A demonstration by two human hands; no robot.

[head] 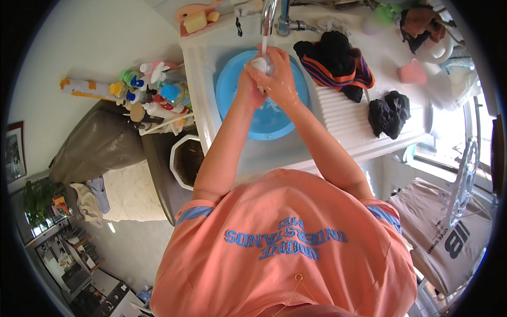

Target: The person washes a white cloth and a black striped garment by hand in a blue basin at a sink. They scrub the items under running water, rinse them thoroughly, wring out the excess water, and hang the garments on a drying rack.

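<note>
Water runs from a chrome faucet (pixel 268 20) onto a small white cloth (pixel 261 65) bunched between both hands. My left hand (pixel 253 85) and my right hand (pixel 282 81) close around it from either side, wet and with some suds on the skin. Which hand bears more of the cloth cannot be told. Both are above a light blue plastic basin (pixel 227 115) that holds sudsy water and stands in a white sink (pixel 253 158). Part of the cloth is hidden by the fingers.
Right of the basin, dark striped clothing (pixel 336 63) and bunched black cloth (pixel 390 115) lie on the ridged washboard (pixel 336 111). A pink cup (pixel 412 72) stands farther right. Soap sits in a pink dish (pixel 196 23). Bottles (pixel 158 95) crowd a rack at left, above an octagonal bin (pixel 188 162).
</note>
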